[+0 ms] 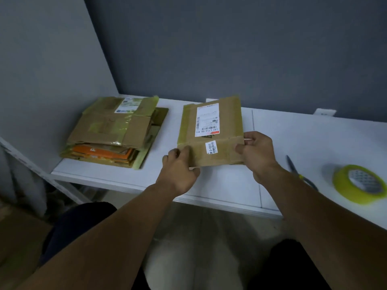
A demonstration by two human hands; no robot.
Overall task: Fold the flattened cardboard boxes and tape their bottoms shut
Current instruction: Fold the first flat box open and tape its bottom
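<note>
Fingers [240,147] of left hand [178,174] and right hand [259,158] clamped on near flap of flattened cardboard box [230,122], mid-tabletop by front edge. Grey walls [209,49]; white tabletop [303,139]. Box: long axis front-to-rear, brown, yellow-taped, white label [206,119]. Left end: stack of flattened boxes [113,126]. Right front: tape roll [343,185], scissors [293,166].

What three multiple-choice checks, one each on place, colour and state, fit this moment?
1. Where is the tape roll?
A. on the floor
B. on the table, right of the scissors
C. in a hand

2. What colour is the tape roll?
A. yellow-green
B. red
C. black

3. How is the flattened box?
A. flat, gripped by the left hand and right hand
B. folded open, upright
C. taped, set aside

Answers:
1. B, it lies on the white top beyond the scissors.
2. A, its rim shows yellow-green.
3. A, both hands grip its near end, no sides raised.
</note>
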